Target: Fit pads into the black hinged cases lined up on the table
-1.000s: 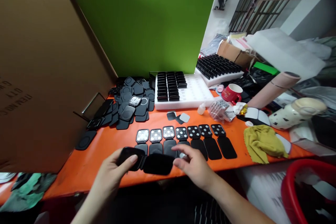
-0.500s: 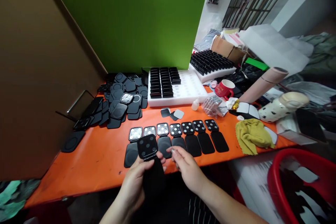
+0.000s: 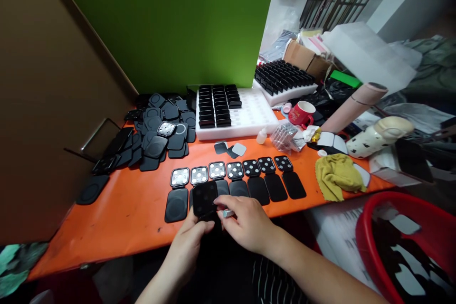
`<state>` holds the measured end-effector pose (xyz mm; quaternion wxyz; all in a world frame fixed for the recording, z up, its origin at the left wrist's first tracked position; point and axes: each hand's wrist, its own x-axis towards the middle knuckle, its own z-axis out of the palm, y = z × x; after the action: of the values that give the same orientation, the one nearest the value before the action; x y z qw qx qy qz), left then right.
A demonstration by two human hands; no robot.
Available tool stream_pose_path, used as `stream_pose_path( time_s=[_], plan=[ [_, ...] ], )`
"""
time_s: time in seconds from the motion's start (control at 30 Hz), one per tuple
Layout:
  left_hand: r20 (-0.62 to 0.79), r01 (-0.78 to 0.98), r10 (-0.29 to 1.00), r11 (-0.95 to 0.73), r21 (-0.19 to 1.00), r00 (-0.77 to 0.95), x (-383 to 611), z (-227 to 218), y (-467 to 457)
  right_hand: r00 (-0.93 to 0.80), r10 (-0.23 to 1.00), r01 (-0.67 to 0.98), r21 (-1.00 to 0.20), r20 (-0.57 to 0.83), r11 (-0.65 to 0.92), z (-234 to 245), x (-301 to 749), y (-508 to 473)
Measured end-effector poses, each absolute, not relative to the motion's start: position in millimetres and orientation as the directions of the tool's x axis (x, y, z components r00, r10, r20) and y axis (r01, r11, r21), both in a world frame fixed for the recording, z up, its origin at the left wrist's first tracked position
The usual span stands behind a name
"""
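Note:
Near the table's front edge my left hand (image 3: 192,235) is closed around a black hinged two-panel pad (image 3: 204,197). Its upper panel, marked with faint round spots, stands tilted up; the lower part is lost against dark clothing. My right hand (image 3: 245,221) is pinched around a small pale stick-like piece (image 3: 227,213), its fingertips at the pad's hinge side. What the piece is, I cannot make out. Just beyond lies a row of several opened pads (image 3: 259,190), their upper panels dotted with silvery discs. Dark and grey square sheets (image 3: 238,149) rest behind the row.
A heap of black pads (image 3: 155,145) covers the left back. White foam trays (image 3: 245,128) hold upright black pieces. Rightward are a small bottle (image 3: 261,136), a red mug (image 3: 302,114), a yellow cloth (image 3: 337,175), and a red basin (image 3: 366,242) below the edge.
My right hand has come leftward to the held pad and now touches its hinge side. The pad has turned slightly in my left hand. The view has shifted a little.

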<state>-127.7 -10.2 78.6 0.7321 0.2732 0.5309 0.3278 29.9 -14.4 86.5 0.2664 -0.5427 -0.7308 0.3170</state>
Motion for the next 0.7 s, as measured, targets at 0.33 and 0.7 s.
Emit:
stream_pose_path(
  time_s=[0.33,0.7],
  plan=[
    [-0.536,-0.019,0.826,0.547,0.837,0.177,-125.9,82.1,-6.9,-0.297,0.944,0.428,-0.904,-0.144,-0.004,84.3,34.4,-16.9],
    [-0.602,-0.111,0.779,0.623,0.775,0.176,-117.4,91.5,-8.9,-0.217,0.976,0.508,-0.852,0.013,0.124,85.2,37.1,-13.3]
  ],
)
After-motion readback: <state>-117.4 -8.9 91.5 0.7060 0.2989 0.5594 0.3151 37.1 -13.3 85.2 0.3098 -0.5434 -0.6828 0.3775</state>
